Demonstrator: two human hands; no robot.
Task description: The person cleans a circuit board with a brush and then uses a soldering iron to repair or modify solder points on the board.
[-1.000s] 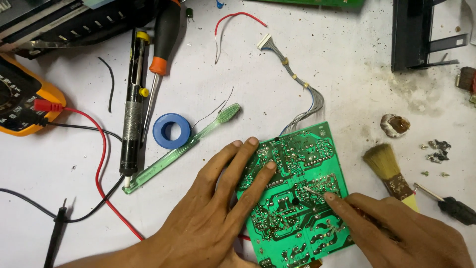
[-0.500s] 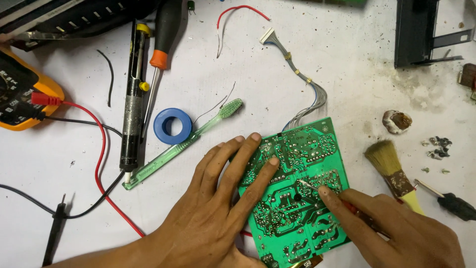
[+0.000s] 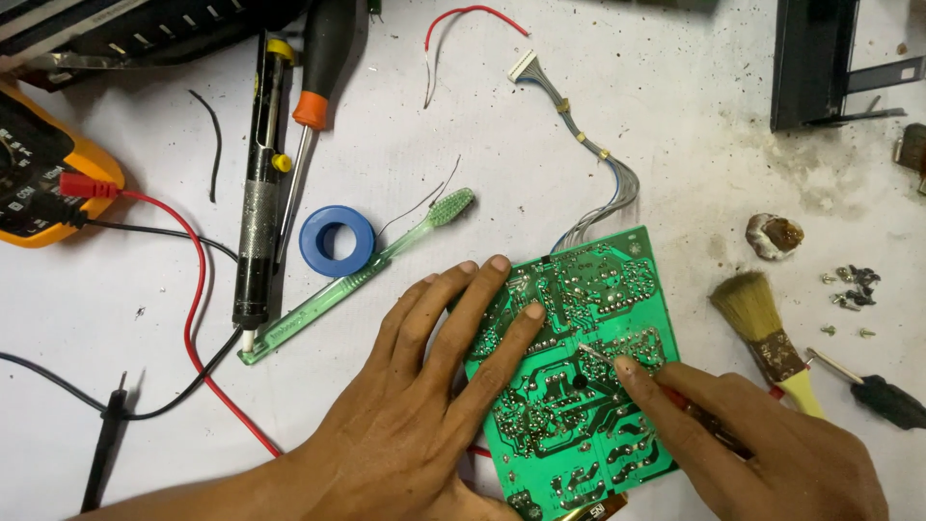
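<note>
A green circuit board (image 3: 588, 289) lies solder side up on the white table, with a grey wire harness (image 3: 588, 145) running from its top edge. My left hand (image 3: 424, 386) rests flat on the board's left part, fingers spread, pressing it down. My right hand (image 3: 752, 444) grips a thin probe with a red handle (image 3: 603, 359); its metal tip touches the solder joints near the board's middle.
A green toothbrush (image 3: 357, 275), blue tape roll (image 3: 336, 241), black desoldering pump (image 3: 258, 193) and orange-handled screwdriver (image 3: 311, 106) lie left. An orange multimeter (image 3: 43, 164) with red and black leads sits far left. A paintbrush (image 3: 762, 323), loose screws (image 3: 849, 285) and a black screwdriver (image 3: 883, 396) lie right.
My right hand has drawn back a little and brought the probe tip onto the board's middle. My left hand stays flat on the board.
</note>
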